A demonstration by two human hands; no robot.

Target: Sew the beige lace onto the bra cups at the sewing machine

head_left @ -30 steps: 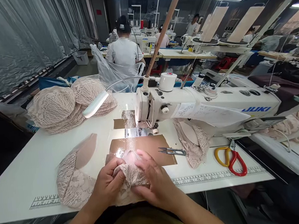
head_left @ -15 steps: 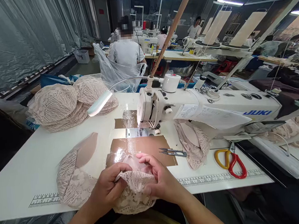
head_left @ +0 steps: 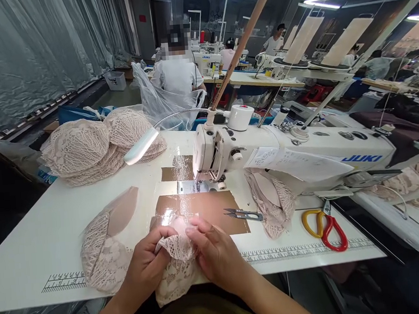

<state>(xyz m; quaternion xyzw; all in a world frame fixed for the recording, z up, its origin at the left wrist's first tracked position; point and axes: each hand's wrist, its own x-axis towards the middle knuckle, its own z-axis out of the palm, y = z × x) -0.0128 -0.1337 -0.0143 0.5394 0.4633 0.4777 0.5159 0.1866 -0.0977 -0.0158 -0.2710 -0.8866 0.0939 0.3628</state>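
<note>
Between my hands at the table's front edge is a beige lace bra cup [head_left: 182, 270], its sheer lining folded up at the top. My left hand [head_left: 148, 258] is closed on the cup's left side, thumb on the upper edge. With thumb and fingers pinched, my right hand [head_left: 217, 250] grips the upper right edge. Another lace cup piece [head_left: 104, 247] lies flat to the left, its smooth beige part pointing up. Behind my hands is the sewing machine [head_left: 209, 152], its needle area above a brown taped patch [head_left: 206, 205].
Thread snips [head_left: 243, 214] lie right of my hands, and scissors [head_left: 326, 227] with yellow and red handles farther right. A lace piece [head_left: 273, 200] rests under the machine arm. Stacked lace cups [head_left: 78, 148] stand back left, beneath a lamp [head_left: 141, 145]. A co-worker [head_left: 177, 72] sits ahead.
My right hand has shifted left and its fingers have drawn together on the cup's upper edge. The lace cup has turned and bunched, its lower part now hanging further left.
</note>
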